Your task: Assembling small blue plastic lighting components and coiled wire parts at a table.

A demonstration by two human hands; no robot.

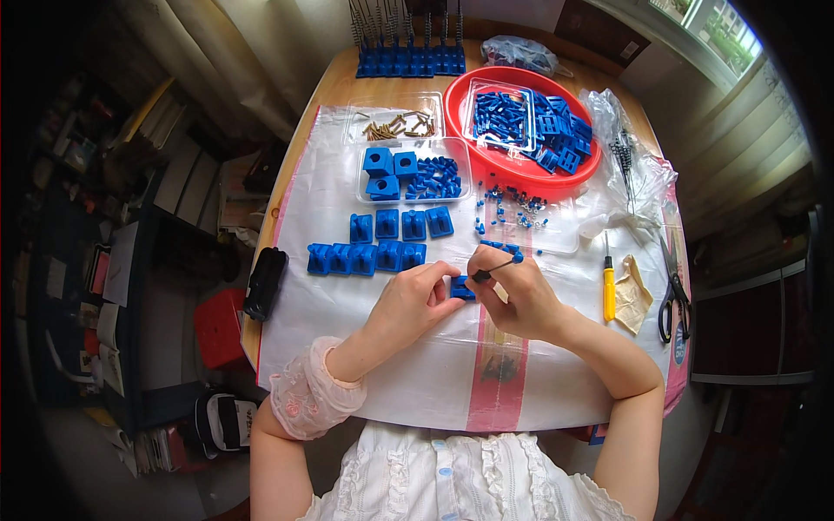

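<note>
At the frame's centre the small block (461, 287) is blue, like the pieces (365, 258) just above. The basin (460, 122) at upper right is red. The screwdriver (609, 293) at right has a yellow handle. The plastic sheet (417, 382) is white with pink stripes.

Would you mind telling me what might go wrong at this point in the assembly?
The slim tool in the right hand may slip off the small blue part pinched by the left hand and jab a fingertip. The loose tiny pieces scattered just beyond the hands could be knocked about by a sleeve or wrist.
</note>
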